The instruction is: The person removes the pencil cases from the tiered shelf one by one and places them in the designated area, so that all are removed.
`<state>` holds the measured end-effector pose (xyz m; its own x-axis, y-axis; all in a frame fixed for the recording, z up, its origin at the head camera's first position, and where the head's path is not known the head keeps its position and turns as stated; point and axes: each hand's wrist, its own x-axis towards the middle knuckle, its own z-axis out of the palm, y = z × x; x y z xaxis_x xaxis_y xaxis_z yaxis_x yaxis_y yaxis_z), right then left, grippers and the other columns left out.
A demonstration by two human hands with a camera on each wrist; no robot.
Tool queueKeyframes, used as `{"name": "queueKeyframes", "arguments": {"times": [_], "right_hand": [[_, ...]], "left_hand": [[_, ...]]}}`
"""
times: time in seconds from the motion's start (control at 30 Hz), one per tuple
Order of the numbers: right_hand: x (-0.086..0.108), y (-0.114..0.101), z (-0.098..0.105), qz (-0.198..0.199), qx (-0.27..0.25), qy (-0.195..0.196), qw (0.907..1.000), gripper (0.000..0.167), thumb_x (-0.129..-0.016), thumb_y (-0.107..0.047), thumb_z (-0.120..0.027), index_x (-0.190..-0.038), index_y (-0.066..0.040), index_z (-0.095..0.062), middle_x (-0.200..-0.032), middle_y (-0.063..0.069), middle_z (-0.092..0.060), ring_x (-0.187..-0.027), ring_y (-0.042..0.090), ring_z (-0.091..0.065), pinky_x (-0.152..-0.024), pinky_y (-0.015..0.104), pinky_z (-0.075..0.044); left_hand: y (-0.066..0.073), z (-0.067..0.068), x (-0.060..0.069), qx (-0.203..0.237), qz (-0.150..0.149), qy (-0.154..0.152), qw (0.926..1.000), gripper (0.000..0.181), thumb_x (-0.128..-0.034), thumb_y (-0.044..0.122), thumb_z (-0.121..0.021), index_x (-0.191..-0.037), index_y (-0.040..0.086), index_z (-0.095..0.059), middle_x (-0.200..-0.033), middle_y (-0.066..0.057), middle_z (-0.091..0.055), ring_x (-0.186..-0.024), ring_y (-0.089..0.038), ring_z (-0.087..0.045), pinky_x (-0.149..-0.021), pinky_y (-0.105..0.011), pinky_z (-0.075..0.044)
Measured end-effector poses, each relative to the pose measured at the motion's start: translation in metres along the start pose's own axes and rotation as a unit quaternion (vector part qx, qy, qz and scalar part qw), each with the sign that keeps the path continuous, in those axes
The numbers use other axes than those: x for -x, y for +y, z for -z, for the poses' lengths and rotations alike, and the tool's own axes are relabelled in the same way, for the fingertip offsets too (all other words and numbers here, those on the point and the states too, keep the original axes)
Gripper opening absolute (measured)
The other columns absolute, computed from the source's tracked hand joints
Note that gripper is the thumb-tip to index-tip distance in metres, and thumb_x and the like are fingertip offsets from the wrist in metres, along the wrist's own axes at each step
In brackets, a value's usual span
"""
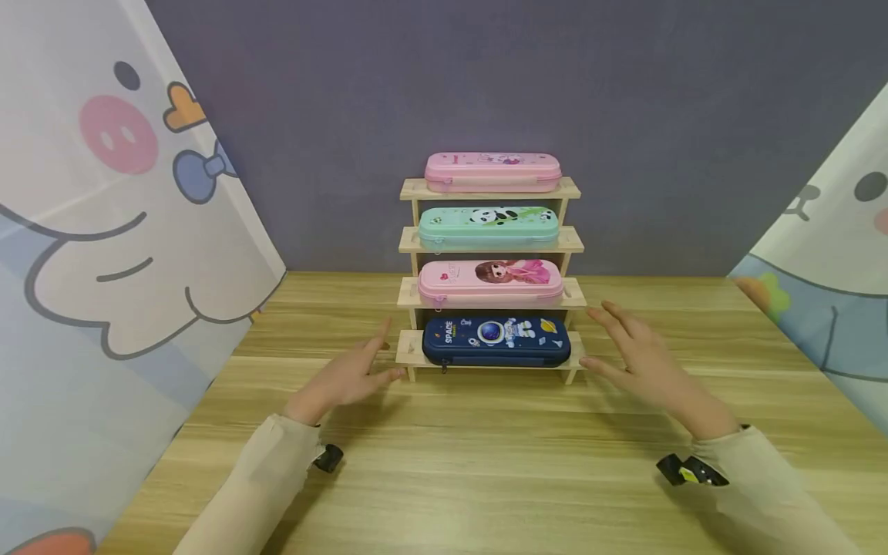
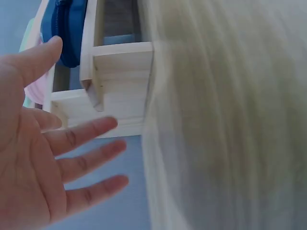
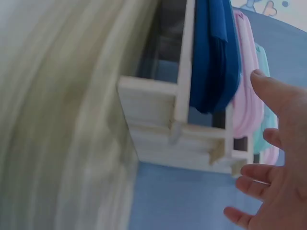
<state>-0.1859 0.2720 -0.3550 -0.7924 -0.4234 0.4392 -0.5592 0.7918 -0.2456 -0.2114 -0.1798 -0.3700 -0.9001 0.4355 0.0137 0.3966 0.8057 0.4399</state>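
Observation:
A stepped wooden rack [image 1: 409,348] bears pencil cases, one on each tier. At the bottom lies a dark blue space pencil case [image 1: 496,354]. Above it sit a pink pencil case with a girl [image 1: 458,293], a mint green panda pencil case [image 1: 451,231] and a pink pencil case [image 1: 472,179] on top. My left hand [image 1: 350,376] hovers just left of the lowest tier, fingers spread and holding nothing. On the opposite side my right hand [image 1: 641,361] is spread out too, its thumb tip close to the rack's lower right end. Whether either hand touches the rack, I cannot tell.
The rack stands on a wood-grain table [image 1: 486,462] near its back edge, before a dark grey panel [image 1: 333,139]. Cartoon-printed white panels rise at the left [image 1: 139,231] and right [image 1: 846,231]. A small black device [image 1: 329,458] is strapped at each wrist.

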Motion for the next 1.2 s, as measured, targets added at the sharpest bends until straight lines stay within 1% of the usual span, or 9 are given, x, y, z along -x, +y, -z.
{"name": "queueKeyframes", "arguments": {"times": [0.1,0.27,0.47,0.63,0.73,0.87,1.0,1.1,1.2], "right_hand": [[-0.002,-0.003,-0.008,0.016,-0.022,0.02,0.9994,0.075,-0.087,-0.03,-0.078,-0.146,-0.003,-0.042,-0.141,0.03,-0.043,-0.123,0.053,-0.043,-0.093,0.071,-0.035],[-0.004,-0.011,-0.017,-0.001,-0.104,-0.004,0.9945,0.071,-0.087,-0.019,-0.078,-0.146,-0.002,-0.042,-0.139,0.025,-0.047,-0.124,0.048,-0.045,-0.095,0.068,-0.038],[-0.011,-0.013,-0.029,-0.017,-0.156,-0.031,0.9871,0.07,-0.089,-0.017,-0.077,-0.148,-0.006,-0.041,-0.141,0.025,-0.046,-0.119,0.045,-0.051,-0.092,0.062,-0.045],[-0.016,-0.01,-0.037,0.007,-0.182,0.001,0.9832,0.06,-0.085,-0.002,-0.078,-0.138,0.001,-0.05,-0.134,0.026,-0.052,-0.109,0.039,-0.058,-0.084,0.05,-0.053],[-0.018,-0.007,-0.041,0.006,-0.198,0.014,0.9801,0.055,-0.083,0.002,-0.078,-0.132,0.005,-0.055,-0.133,0.029,-0.053,-0.11,0.04,-0.059,-0.084,0.048,-0.054],[-0.018,-0.004,-0.044,-0.022,-0.247,-0.001,0.9688,0.051,-0.083,0.002,-0.078,-0.129,0.008,-0.055,-0.139,0.033,-0.047,-0.115,0.046,-0.056,-0.09,0.051,-0.05],[-0.019,0.0,-0.044,-0.041,-0.292,-0.012,0.9555,0.05,-0.08,0.004,-0.08,-0.124,0.008,-0.056,-0.142,0.033,-0.044,-0.112,0.046,-0.058,-0.093,0.034,-0.051],[-0.02,0.003,-0.046,-0.039,-0.312,-0.012,0.9491,0.049,-0.076,0.006,-0.082,-0.119,0.007,-0.058,-0.14,0.033,-0.046,-0.105,0.04,-0.062,-0.089,0.021,-0.048],[-0.021,0.006,-0.048,-0.033,-0.334,-0.013,0.942,0.047,-0.075,0.009,-0.082,-0.115,0.007,-0.057,-0.139,0.034,-0.046,-0.103,0.027,-0.064,-0.087,0.019,-0.048]], "left_hand": [[-0.006,-0.003,-0.004,0.059,-0.011,-0.01,0.9982,0.089,-0.0998,0.04,-0.06,-0.16,0.004,-0.005,-0.124,-0.019,-0.063,-0.111,-0.039,-0.061,-0.097,-0.055,-0.046],[-0.015,-0.007,-0.01,0.126,-0.042,-0.012,0.9911,0.087,-0.0986,0.029,-0.064,-0.157,-0.005,-0.009,-0.105,-0.009,-0.069,-0.097,-0.024,-0.065,-0.09,-0.045,-0.05],[-0.022,-0.013,-0.014,0.224,-0.058,-0.033,0.9723,0.082,-0.0996,0.016,-0.062,-0.155,-0.01,-0.007,-0.089,-0.009,-0.07,-0.083,-0.021,-0.066,-0.078,-0.033,-0.05],[-0.024,-0.016,-0.019,0.292,-0.052,-0.044,0.954,0.072,-0.101,0.008,-0.058,-0.155,-0.009,-0.013,-0.088,-0.016,-0.068,-0.082,-0.025,-0.064,-0.07,-0.028,-0.048],[-0.024,-0.017,-0.021,0.316,-0.037,-0.051,0.9468,0.071,-0.101,0.006,-0.057,-0.155,-0.007,-0.014,-0.089,-0.016,-0.067,-0.084,-0.023,-0.063,-0.07,-0.028,-0.049],[-0.025,-0.018,-0.024,0.348,-0.023,-0.064,0.935,0.072,-0.1009,0.004,-0.056,-0.156,-0.006,-0.011,-0.092,-0.013,-0.068,-0.087,-0.02,-0.065,-0.072,-0.029,-0.052],[-0.026,-0.019,-0.026,0.379,-0.018,-0.076,0.9219,0.074,-0.1004,0.002,-0.056,-0.157,-0.004,-0.008,-0.094,-0.012,-0.068,-0.086,-0.02,-0.067,-0.07,-0.027,-0.053],[-0.027,-0.02,-0.027,0.392,-0.016,-0.079,0.9164,0.075,-0.1002,0.002,-0.056,-0.157,-0.003,-0.008,-0.095,-0.011,-0.068,-0.086,-0.018,-0.066,-0.069,-0.026,-0.052],[-0.028,-0.02,-0.027,0.395,-0.01,-0.078,0.9154,0.075,-0.0999,0.002,-0.058,-0.157,-0.002,-0.009,-0.093,-0.01,-0.068,-0.079,-0.016,-0.063,-0.065,-0.025,-0.051]]}}
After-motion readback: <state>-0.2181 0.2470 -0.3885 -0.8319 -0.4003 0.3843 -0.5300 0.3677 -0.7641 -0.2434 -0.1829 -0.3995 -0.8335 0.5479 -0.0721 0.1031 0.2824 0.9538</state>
